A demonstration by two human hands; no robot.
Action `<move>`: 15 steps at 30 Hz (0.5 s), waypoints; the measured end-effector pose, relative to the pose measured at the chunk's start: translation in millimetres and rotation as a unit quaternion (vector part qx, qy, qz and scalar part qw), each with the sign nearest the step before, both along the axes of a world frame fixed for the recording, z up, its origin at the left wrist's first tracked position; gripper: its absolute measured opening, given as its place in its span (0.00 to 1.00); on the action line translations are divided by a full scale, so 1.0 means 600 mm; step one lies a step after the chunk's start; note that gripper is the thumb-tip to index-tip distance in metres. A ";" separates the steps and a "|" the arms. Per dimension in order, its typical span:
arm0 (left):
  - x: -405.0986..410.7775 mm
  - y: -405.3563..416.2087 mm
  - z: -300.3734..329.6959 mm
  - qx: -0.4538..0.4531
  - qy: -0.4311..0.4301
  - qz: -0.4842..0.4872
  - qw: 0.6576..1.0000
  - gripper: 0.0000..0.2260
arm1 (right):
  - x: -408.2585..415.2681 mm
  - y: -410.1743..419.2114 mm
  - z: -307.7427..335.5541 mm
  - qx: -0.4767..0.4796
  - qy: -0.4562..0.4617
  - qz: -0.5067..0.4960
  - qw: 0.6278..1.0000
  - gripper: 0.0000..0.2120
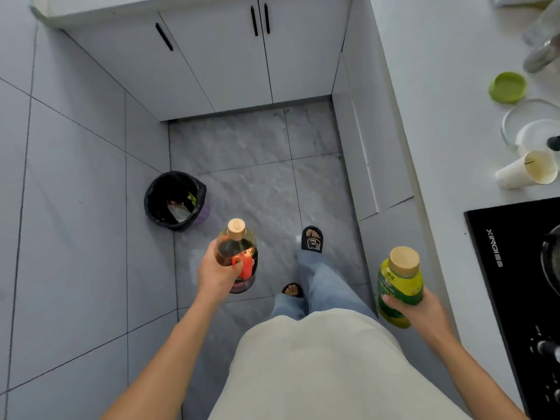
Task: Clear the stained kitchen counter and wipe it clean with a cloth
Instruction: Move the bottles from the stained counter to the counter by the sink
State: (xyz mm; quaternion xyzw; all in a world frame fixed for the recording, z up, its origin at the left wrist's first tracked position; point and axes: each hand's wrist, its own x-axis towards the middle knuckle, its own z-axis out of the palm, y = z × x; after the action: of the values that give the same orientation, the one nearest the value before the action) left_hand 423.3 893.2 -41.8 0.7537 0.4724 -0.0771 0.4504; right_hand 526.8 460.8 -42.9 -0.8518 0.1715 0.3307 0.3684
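Observation:
My left hand (216, 274) grips a clear bottle of dark liquid (239, 250) with a red label and a tan cap, held over the floor. My right hand (415, 307) holds a yellow-green bottle (400, 283) with a tan cap, beside the counter's front edge. The white counter (439, 101) runs along the right side. On it lie a tipped paper cup (527, 171), a green lid (507, 86), a clear round lid (530, 116) and a white cup lid (536, 134). No cloth is in view.
A black-lined trash bin (175, 200) with some rubbish inside stands on the grey floor by the left tiled wall. White cabinets (218, 56) close off the far end. A black cooktop (521, 268) with a pan sits at the right edge. My feet in black slippers (312, 239) are below.

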 end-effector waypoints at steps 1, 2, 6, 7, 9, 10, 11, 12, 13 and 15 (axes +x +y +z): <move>0.029 0.008 -0.001 -0.003 -0.005 -0.003 1.000 0.30 | 0.025 0.008 -0.003 0.001 0.001 -0.003 1.000 0.24; 0.056 0.017 -0.004 -0.010 -0.010 -0.004 1.000 0.30 | 0.053 0.016 -0.006 0.001 0.000 -0.005 1.000 0.24; 0.144 0.051 -0.012 -0.024 -0.001 -0.011 1.000 0.31 | 0.180 0.063 0.004 0.004 -0.012 0.008 1.000 0.21; 0.160 0.060 -0.014 -0.024 0.004 -0.010 1.000 0.31 | 0.214 0.078 0.007 0.011 -0.018 0.015 1.000 0.19; 0.188 0.077 -0.014 -0.024 0.013 -0.009 1.000 0.32 | 0.287 0.114 0.012 0.018 -0.026 0.027 0.999 0.18; 0.200 0.086 -0.014 -0.023 0.021 -0.007 0.999 0.32 | 0.323 0.132 0.014 0.020 -0.028 0.031 0.999 0.19; 0.210 0.093 -0.012 -0.020 0.029 -0.002 0.999 0.32 | 0.358 0.151 0.016 0.024 -0.031 0.035 0.999 0.19; 0.217 0.100 -0.010 -0.017 0.036 0.003 0.999 0.32 | 0.391 0.169 0.019 0.030 -0.036 0.039 0.998 0.19; 0.223 0.107 -0.009 -0.012 0.040 0.009 0.999 0.31 | 0.423 0.188 0.022 0.038 -0.042 0.041 0.998 0.19; 0.237 0.125 -0.006 -0.008 0.049 0.023 0.999 0.31 | 0.484 0.227 0.027 0.056 -0.053 0.040 0.996 0.20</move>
State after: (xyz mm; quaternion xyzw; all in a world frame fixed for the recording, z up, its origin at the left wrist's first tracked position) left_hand 565.4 968.2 -45.6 0.7347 0.5101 -0.1070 0.4341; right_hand 817.4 597.0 -26.6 -0.8524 0.0992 0.3085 0.4104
